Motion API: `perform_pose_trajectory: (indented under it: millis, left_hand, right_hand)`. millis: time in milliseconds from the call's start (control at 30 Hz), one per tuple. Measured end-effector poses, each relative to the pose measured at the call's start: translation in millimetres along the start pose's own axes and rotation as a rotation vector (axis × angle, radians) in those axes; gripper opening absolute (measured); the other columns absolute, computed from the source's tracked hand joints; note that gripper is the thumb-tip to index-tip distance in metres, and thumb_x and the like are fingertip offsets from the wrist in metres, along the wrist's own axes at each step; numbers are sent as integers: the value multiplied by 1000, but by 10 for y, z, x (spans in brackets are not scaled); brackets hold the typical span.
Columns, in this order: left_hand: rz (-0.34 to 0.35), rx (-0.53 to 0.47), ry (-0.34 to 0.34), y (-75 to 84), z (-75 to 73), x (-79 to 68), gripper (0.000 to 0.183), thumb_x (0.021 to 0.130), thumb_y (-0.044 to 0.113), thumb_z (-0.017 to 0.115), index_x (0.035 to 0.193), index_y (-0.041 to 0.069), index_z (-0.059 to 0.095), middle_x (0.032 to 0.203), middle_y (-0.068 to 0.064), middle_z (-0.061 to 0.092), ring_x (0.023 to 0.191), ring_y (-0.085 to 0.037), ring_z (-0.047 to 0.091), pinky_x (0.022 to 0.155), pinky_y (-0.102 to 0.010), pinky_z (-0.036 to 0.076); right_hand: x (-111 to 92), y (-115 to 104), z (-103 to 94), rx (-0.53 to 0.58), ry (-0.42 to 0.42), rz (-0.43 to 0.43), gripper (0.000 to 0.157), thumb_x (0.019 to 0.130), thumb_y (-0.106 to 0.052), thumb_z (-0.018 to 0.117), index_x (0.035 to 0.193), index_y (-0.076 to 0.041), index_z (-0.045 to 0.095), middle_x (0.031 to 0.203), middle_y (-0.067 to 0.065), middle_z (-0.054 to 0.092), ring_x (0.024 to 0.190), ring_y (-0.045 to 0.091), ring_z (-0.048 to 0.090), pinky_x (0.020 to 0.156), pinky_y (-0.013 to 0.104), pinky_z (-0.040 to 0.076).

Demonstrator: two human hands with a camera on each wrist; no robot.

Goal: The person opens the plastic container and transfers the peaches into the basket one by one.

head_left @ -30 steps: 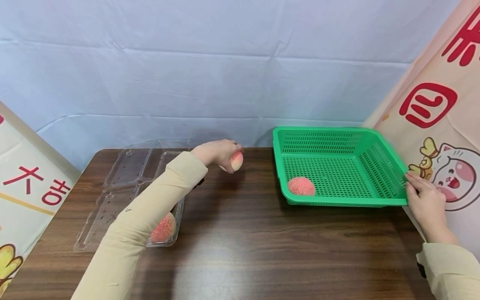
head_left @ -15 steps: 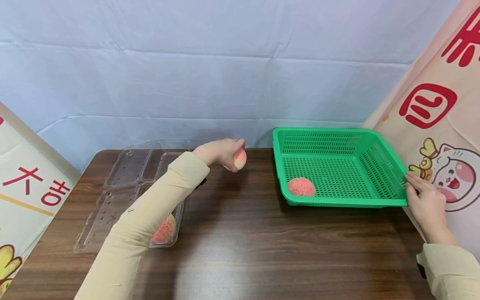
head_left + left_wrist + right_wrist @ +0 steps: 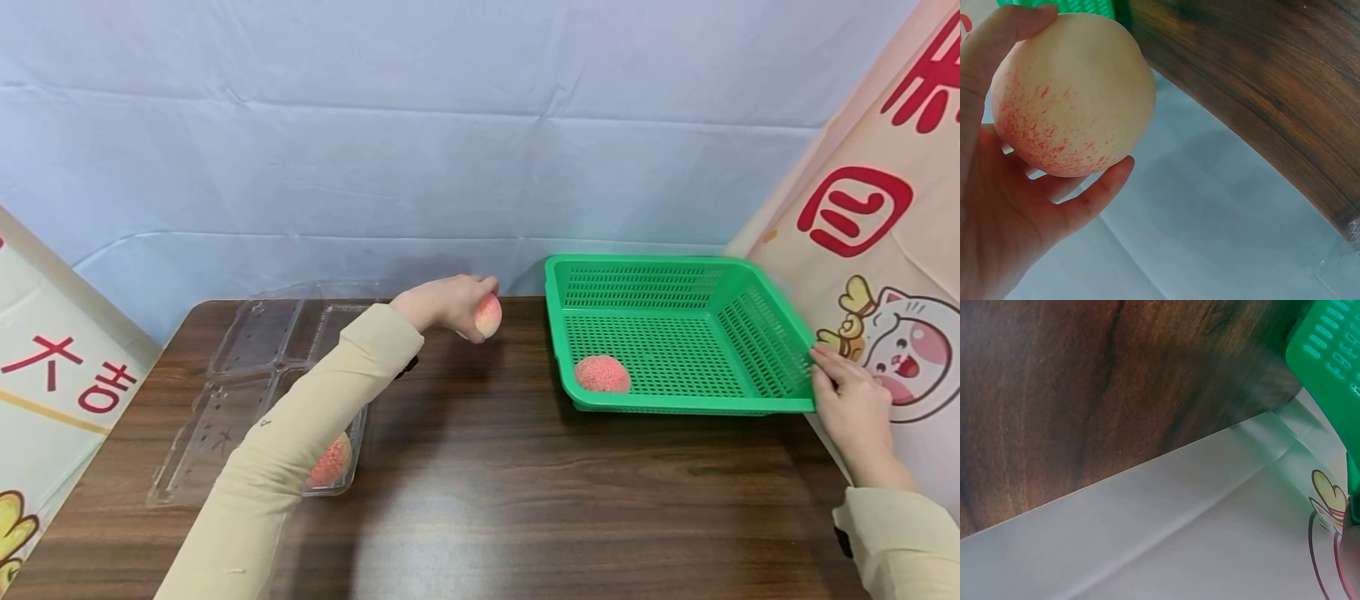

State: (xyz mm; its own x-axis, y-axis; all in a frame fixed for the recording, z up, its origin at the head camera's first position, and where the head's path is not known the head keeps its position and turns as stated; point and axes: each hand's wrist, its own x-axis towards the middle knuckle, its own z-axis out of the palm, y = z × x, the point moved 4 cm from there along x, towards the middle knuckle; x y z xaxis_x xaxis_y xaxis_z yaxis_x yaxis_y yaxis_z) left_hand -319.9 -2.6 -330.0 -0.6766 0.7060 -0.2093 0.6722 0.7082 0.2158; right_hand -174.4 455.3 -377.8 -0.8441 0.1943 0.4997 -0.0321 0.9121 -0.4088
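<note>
Our left hand grips a pale, red-speckled round peach above the far edge of the dark wooden desk, just left of the green perforated plastic basket. Our right hand pinches the basket's near right corner. One pink peach lies inside it; another sits in the clear plastic clamshell tray at the left edge.

A dark wood-grain worktop stands before a pale blue cloth backdrop, creased in long horizontal folds and draped down behind the far edge. Cream banners flank the scene: one at left bearing red characters, one at right with red characters and a cartoon cat. Soft light leaves a faint sheen on the wood.
</note>
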Motion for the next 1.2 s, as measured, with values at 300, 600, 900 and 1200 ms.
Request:
perform_pose_trajectory:
  millis: [300,600,900,1200]
  left_hand:
    - [3,-8,48,32,-13,24,59,68,25,70,118,10,42,105,-3,49,87,-18,51,74,-29,44]
    - [16,22,76,69,-28,59,58,68,27,70,117,10,42,105,-3,49,87,-18,51,75,-29,44]
    - [12,35,73,123,-60,73,62,70,29,68,122,9,42,111,-4,49,92,-19,50,78,-31,44]
    - [19,53,79,157,-76,87,65,70,30,68,125,7,41,112,-5,49,94,-20,49,80,-31,43]
  right_hand:
    - [7,2,-3,1,5,-3,35,93,-11,40,118,8,55,125,22,50,129,10,33,101,49,25]
    - [11,-5,-4,5,0,0,36,93,-11,39,118,8,55,125,23,50,129,14,34,101,49,25]
    - [14,-4,1,9,-1,-1,36,93,-11,39,118,8,55,125,23,50,129,16,35,102,48,25]
    - [-4,3,9,11,20,-15,35,92,-11,40,117,8,56,125,22,50,128,4,33,100,49,26]
